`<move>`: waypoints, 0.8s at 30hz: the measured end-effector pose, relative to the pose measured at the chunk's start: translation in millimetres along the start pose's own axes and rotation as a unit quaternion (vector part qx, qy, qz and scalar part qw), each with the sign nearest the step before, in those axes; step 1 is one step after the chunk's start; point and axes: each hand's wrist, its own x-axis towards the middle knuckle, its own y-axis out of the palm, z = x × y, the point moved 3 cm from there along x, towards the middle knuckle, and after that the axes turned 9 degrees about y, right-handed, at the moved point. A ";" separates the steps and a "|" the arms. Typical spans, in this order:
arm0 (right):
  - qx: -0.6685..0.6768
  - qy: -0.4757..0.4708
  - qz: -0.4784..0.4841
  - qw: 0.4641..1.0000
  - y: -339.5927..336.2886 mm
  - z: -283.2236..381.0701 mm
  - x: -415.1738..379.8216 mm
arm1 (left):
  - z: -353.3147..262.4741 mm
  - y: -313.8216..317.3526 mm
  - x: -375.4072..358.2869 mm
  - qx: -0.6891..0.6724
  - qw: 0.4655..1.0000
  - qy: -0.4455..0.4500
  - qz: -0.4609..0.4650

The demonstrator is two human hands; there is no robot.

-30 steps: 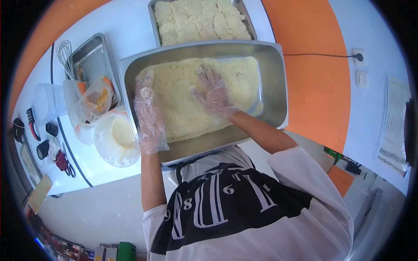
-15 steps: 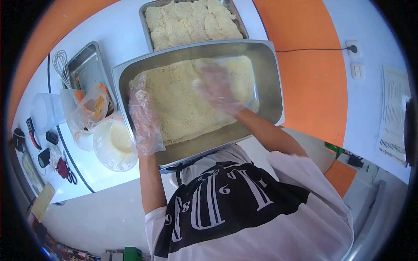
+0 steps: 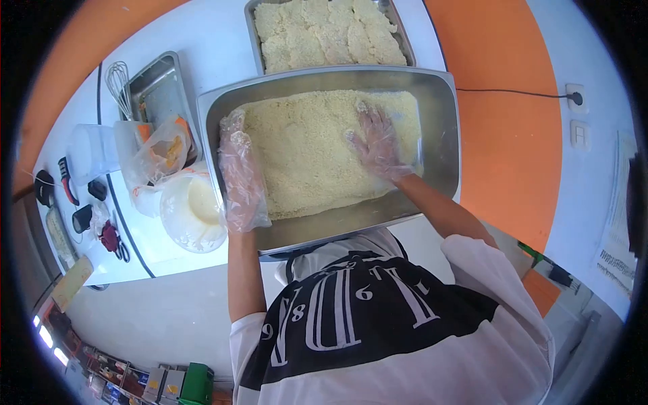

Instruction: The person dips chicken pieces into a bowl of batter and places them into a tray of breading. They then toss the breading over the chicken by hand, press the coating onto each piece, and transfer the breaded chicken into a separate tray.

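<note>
A deep metal tub (image 3: 439,148) holds a broad layer of pale yellow crumbs (image 3: 304,148). My left hand (image 3: 241,175), in a clear plastic glove with crumbs stuck to it, lies along the tub's left side at the edge of the crumbs, its fingers pointing away from me. My right hand (image 3: 379,145), also gloved, rests on the crumbs in the right part of the tub with its fingers spread and nothing in them. Crumbs cling to its fingertips.
Behind the tub, a metal tray (image 3: 255,40) holds crumb-coated pieces (image 3: 324,34). To the left are a bowl of batter (image 3: 202,206), a plastic bag (image 3: 162,158), a whisk (image 3: 118,88), a metal tray (image 3: 162,84) and a clear container (image 3: 91,152).
My right hand, blurred by motion before, is now sharp and farther right over the crumbs. My left hand keeps its place at the tub's left side. The whole view has shifted.
</note>
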 end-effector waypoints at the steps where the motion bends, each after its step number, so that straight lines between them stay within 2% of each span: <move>1: 0.022 0.003 0.004 1.000 1.0 -1.9 2.3 | 0.1 -0.5 3.2 -0.005 1.000 0.001 -0.004; 2: 0.025 0.000 0.000 1.000 5.1 -1.8 7.3 | 0.8 0.1 5.9 -0.013 1.000 0.001 -0.008; 3: 0.156 0.067 -0.025 0.985 4.3 -0.7 14.8 | -0.5 0.0 8.3 -0.018 1.000 -0.005 -0.007; 4: 0.283 0.135 -0.044 0.948 6.8 -1.2 17.6 | -0.5 1.5 10.1 -0.014 1.000 -0.011 -0.003; 5: 0.287 0.144 -0.037 0.946 12.3 3.3 10.0 | 1.3 3.1 12.8 -0.086 0.996 -0.022 -0.028; 6: 0.140 0.166 -0.048 0.975 16.2 6.9 6.7 | 3.5 1.4 21.4 -0.156 0.986 -0.032 -0.055; 7: -0.009 0.175 -0.065 0.982 16.5 7.8 16.2 | -0.2 -3.6 44.7 -0.150 0.987 -0.029 -0.057; 8: -0.005 0.175 -0.067 0.982 18.4 3.6 17.2 | -6.2 -9.6 68.1 -0.178 0.972 -0.152 0.004; 9: 0.102 0.170 -0.076 0.977 15.4 0.6 11.3 | -8.3 -11.3 78.3 -0.204 0.938 -0.271 0.068; 10: 0.206 0.154 -0.093 0.962 9.7 -4.2 20.8 | -1.4 -4.8 86.9 -0.201 0.941 -0.265 0.061; 11: 0.208 0.147 -0.100 0.962 2.9 -11.9 36.3 | 5.8 4.9 92.1 -0.173 0.957 -0.226 0.055; 13: 0.200 0.214 -0.039 0.955 -23.0 -14.9 52.3 | 10.1 19.3 89.6 -0.143 0.969 -0.192 0.059; 14: 0.202 0.215 -0.041 0.955 -23.5 -21.3 59.0 | 9.2 27.5 93.9 -0.083 0.984 -0.123 0.097; 15: 0.207 0.188 0.005 0.960 -22.6 -28.1 68.9 | 6.0 38.2 99.8 -0.022 0.990 -0.051 0.132; 16: 0.211 0.162 0.050 0.963 -21.9 -37.9 78.0 | 2.9 56.2 99.4 -0.022 0.990 -0.044 0.130; 17: 0.212 0.166 0.046 0.962 -8.9 -61.3 82.2 | -6.9 74.0 95.9 0.062 0.996 0.041 0.054; 18: 0.217 0.123 0.040 0.968 17.3 -88.8 81.6 | -18.5 84.7 95.6 0.143 0.982 0.125 -0.022; 19: 0.223 0.080 0.034 0.971 31.4 -104.3 78.5 | -31.3 92.0 102.6 0.139 0.981 0.130 -0.022; 20: 0.223 0.086 0.032 0.970 21.7 -107.7 76.2 | -51.8 102.1 112.6 0.055 0.990 0.127 -0.003; 21: 0.156 0.104 0.011 0.982 -3.0 -107.3 73.5 | -74.8 112.4 123.9 -0.031 0.992 0.122 0.016; 22: 0.088 0.122 -0.008 0.989 -29.7 -103.8 69.0 | -98.5 126.0 134.3 -0.051 0.987 0.152 -0.001; 23: 0.085 0.130 -0.009 0.988 -59.1 -94.2 63.4 | -125.1 137.6 143.4 -0.073 0.981 0.181 -0.019; 24: 0.200 0.240 0.016 0.950 -88.9 -85.5 56.0 | -157.5 142.8 152.5 -0.079 0.979 0.185 -0.019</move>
